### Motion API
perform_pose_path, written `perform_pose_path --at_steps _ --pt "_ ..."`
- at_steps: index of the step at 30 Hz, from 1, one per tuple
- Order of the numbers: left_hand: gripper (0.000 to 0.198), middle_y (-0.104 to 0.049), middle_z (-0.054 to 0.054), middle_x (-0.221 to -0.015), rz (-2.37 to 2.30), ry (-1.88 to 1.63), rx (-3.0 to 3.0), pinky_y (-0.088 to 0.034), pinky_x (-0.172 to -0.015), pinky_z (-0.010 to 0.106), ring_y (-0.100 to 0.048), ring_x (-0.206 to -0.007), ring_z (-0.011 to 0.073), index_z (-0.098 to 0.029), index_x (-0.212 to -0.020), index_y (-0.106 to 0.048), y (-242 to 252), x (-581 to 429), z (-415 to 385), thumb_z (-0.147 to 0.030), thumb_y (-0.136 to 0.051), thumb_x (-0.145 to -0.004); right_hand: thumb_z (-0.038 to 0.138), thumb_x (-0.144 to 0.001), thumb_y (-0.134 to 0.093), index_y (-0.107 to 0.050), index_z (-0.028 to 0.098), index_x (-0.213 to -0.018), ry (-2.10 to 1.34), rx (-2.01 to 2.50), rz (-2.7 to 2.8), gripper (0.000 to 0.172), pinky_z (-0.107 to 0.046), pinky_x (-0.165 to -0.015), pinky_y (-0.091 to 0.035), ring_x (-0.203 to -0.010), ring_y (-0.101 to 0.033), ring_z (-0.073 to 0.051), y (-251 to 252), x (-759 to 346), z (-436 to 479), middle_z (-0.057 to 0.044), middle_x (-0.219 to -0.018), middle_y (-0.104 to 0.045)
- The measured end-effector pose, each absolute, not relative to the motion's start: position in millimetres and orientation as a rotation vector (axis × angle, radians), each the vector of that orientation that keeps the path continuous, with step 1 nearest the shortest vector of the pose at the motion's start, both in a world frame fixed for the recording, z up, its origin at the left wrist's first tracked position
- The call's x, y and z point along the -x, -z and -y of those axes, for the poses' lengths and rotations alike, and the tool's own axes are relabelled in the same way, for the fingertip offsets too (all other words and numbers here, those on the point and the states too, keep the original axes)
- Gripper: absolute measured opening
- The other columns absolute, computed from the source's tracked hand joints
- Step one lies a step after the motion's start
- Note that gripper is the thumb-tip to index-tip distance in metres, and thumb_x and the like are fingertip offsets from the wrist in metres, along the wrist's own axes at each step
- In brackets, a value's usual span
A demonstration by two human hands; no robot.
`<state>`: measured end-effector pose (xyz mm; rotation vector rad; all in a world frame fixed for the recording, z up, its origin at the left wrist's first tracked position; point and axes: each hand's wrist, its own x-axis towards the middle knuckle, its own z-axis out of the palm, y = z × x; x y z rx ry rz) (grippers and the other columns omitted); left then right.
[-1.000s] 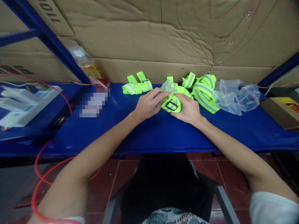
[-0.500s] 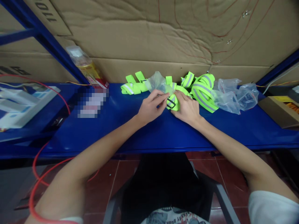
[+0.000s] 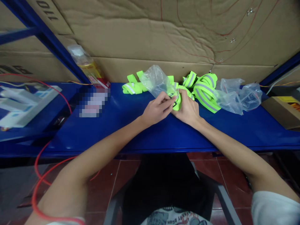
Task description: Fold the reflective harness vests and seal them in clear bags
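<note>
My right hand (image 3: 189, 107) is closed around a rolled neon-yellow reflective strap (image 3: 178, 103) with a grey stripe and a black buckle. Pinched together, the fingers of my left hand (image 3: 157, 108) meet the near edge of a clear plastic bag (image 3: 154, 80), right against the roll and partly over its buckle. The bag stands puffed up beyond my left hand; its mouth is mostly hidden by my fingers. Just past my right hand lies a heap of loose reflective straps (image 3: 206, 90). More rolled straps (image 3: 131, 88) rest at the back, left of the bag.
Crumpled clear bags (image 3: 241, 97) lie right of the heap, near an open cardboard box (image 3: 278, 114). A plastic bottle (image 3: 87, 67) leans at the back left. Cardboard (image 3: 131, 37) lines the back of the blue table (image 3: 112, 125). A red hose (image 3: 35, 187) loops by my left arm.
The bag has been drawn out wider and taller above the roll. My left fingertips have shifted right, onto the strap's buckle area; my right hand still grips the roll.
</note>
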<state>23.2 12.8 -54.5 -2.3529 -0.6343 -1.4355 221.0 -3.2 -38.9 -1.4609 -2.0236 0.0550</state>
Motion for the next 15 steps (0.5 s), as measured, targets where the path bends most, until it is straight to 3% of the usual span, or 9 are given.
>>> perform_pose_path --at_steps 5,10,13,15 --pt "0.03 -0.067 0.005 -0.102 0.637 1.407 2.446 -0.059 -0.066 0.024 -0.069 -0.075 0.0119 -0.022 -0.138 -0.066 59.7 -24.2 -12.8 -0.021 -0.057 -0.11 0.054 -0.084 -0.073 -0.041 0.021 -0.147 -0.174 1.458 1.995 0.079 -0.052 -0.076 -0.061 -0.088 -0.077 -0.04 39.3 -220.1 4.8 -0.017 -0.113 -0.08" --pt "0.027 -0.066 0.005 -0.1 0.582 1.295 2.54 -0.06 -0.066 0.025 -0.07 -0.078 0.014 -0.021 -0.134 -0.067 62.6 -29.0 -12.7 -0.019 -0.054 -0.111 0.039 -0.084 -0.069 -0.032 0.023 -0.163 -0.233 1.379 1.998 0.088 -0.049 -0.079 -0.06 -0.088 -0.076 -0.035 36.3 -223.3 4.7 -0.012 -0.114 -0.08" --pt "0.026 -0.068 0.006 -0.105 0.555 1.243 2.521 -0.06 -0.066 0.026 -0.07 -0.078 0.0136 -0.021 -0.134 -0.065 59.4 -29.7 -11.0 -0.02 -0.054 -0.111 0.039 -0.084 -0.069 -0.058 0.023 -0.143 -0.234 1.35 2.057 0.061 -0.05 -0.086 -0.061 -0.098 -0.075 -0.035 34.4 -225.6 1.2 -0.013 -0.116 -0.078" --pt "0.028 -0.069 0.008 -0.112 0.493 1.29 2.469 -0.063 -0.071 0.029 -0.071 -0.083 0.0153 -0.023 -0.136 -0.063 56.1 -27.6 -10.9 -0.025 -0.059 -0.109 0.043 -0.083 -0.072 -0.066 0.023 -0.124 -0.242 1.322 2.009 0.046 -0.052 -0.09 -0.061 -0.105 -0.073 -0.036 34.0 -227.5 -3.3 -0.013 -0.118 -0.076"
